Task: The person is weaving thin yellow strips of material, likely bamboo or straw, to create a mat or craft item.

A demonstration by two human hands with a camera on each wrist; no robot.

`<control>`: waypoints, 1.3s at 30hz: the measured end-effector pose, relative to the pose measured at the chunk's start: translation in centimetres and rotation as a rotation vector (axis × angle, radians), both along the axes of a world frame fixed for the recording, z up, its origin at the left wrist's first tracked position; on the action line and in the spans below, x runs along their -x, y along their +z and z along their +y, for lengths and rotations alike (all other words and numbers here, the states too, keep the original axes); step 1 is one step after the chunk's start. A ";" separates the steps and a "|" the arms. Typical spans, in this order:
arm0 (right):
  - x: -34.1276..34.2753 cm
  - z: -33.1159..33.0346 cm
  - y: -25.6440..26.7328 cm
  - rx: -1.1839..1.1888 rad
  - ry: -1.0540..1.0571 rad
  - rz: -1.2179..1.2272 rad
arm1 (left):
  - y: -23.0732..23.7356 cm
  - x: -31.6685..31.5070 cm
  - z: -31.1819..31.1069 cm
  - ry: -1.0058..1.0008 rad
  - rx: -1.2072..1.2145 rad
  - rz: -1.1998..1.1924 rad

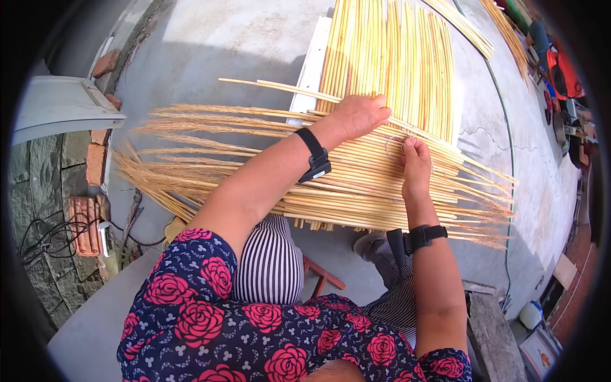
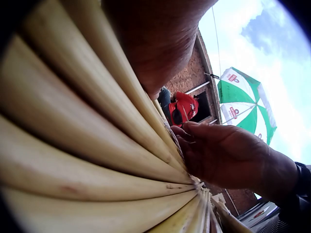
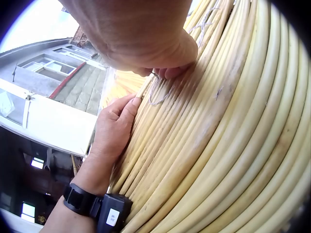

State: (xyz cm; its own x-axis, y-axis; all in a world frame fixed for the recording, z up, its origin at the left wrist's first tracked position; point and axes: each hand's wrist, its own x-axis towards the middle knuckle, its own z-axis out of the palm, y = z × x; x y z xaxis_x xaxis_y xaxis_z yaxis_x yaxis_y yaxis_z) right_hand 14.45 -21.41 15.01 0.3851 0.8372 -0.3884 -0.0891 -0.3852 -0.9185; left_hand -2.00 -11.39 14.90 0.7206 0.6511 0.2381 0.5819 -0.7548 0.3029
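Note:
Crosswise over a layer of lengthwise stalks point(image 1: 420, 70) lies a row of pale reed stalks point(image 1: 344, 172), with feathery tops point(image 1: 172, 167) at the left. My left hand point(image 1: 358, 116) holds the far edge of this row, thumb on the near side and fingers over the top, as the right wrist view shows. Just right of it, my right hand point(image 1: 417, 167) pinches a thin white string point(image 3: 156, 92) between thumb and fingertips. The string loops over the stalks beside the fingers. In the right wrist view those fingertips are partly hidden behind the palm.
A white board point(image 1: 312, 63) shows under the stalks' left side. More stalks point(image 1: 461, 28) lie on the concrete floor at the upper right, beside a thin green hose point(image 1: 503, 105). Bricks point(image 1: 95, 164) and black cable point(image 1: 48, 239) are at the left. A wooden plank point(image 1: 493, 337) lies lower right.

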 end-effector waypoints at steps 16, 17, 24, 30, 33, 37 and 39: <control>-0.3 -0.3 1.0 0.098 0.034 -0.175 | -0.2 0.1 -0.2 0.016 0.034 -0.067; -0.4 -0.4 0.9 0.111 0.040 -0.201 | -0.1 0.1 -0.2 0.016 0.041 -0.062; -0.1 -0.8 0.3 0.077 0.119 -0.418 | -0.1 0.1 0.0 -0.007 0.052 -0.046; -0.2 -0.9 -0.9 0.018 0.112 -0.405 | 0.0 0.3 -0.1 0.017 0.070 0.004; -0.2 -0.8 -1.0 0.016 0.113 -0.412 | -0.2 0.5 -0.1 0.014 0.062 -0.021; -0.1 -0.9 -0.9 -0.008 0.113 -0.408 | 0.1 0.2 -0.1 0.012 0.057 0.027; 0.1 -0.9 -0.5 0.026 0.129 -0.470 | -0.4 0.0 0.0 0.000 0.058 0.001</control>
